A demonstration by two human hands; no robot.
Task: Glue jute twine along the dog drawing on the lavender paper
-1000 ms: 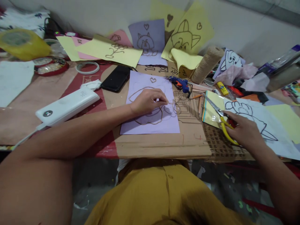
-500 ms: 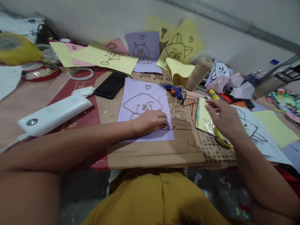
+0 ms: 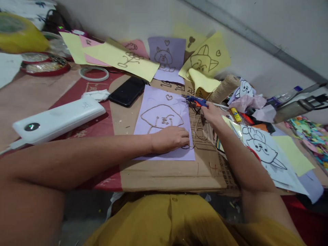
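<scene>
- Dim, flat light o/all
- Floor (image 3: 84, 212) below sheet (image 3: 164, 112): v. dark
- Shirt (image 3: 143, 222) below sheet: shadow patch
- Yellow roll (image 3: 22, 34), far L of sheet: soft, stretched

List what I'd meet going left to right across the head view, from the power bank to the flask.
Power bank, phone, left hand, glue gun, right hand, yellow tube, flask.

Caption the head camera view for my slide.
Left hand on a lilac paper sheet with a brown cord outline, right hand on a blue-and-orange glue gun.
</scene>
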